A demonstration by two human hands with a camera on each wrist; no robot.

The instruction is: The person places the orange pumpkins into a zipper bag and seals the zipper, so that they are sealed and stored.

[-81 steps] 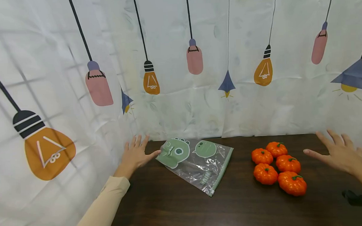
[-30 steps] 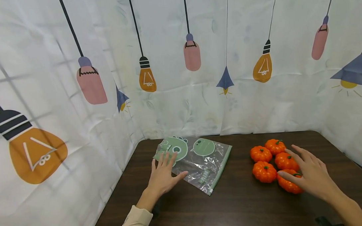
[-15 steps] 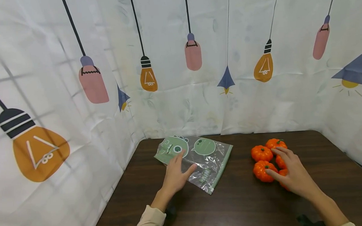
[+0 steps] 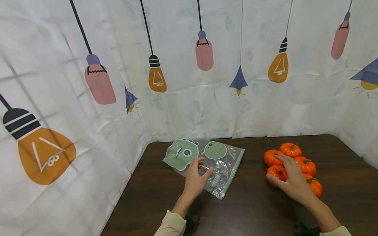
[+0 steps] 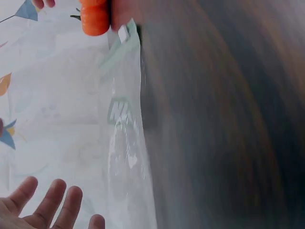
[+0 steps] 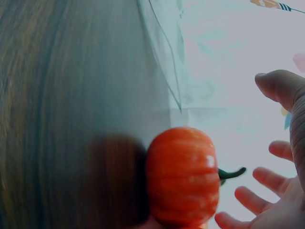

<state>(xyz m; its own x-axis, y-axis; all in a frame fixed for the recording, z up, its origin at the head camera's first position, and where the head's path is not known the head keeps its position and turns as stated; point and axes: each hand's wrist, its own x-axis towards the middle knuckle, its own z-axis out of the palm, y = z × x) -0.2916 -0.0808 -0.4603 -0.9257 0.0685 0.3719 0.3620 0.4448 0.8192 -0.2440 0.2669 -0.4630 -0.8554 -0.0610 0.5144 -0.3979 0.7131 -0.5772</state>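
My left hand is over the lower edge of a clear zip bag with green cartoon prints, its fingers loosely bent and nothing held. In the left wrist view those fingers are spread beside the bag, whose white slider shows at the far corner. Several small orange pumpkins with green stems stand grouped on the right. Over the nearer left ones is my right hand, thumb and fingers apart around the front-left pumpkin. The right wrist view has one pumpkin below the spread fingers.
The dark brown wooden table reaches back to a white curtain printed with hanging lamps. More curtain runs along the left side. A dark object shows at the left wrist.
Both hands, earlier spread wide at the sides, have moved inward: the left over the bag's lower edge, the right leftward over the pumpkins. The bag and pumpkins have stayed in place.
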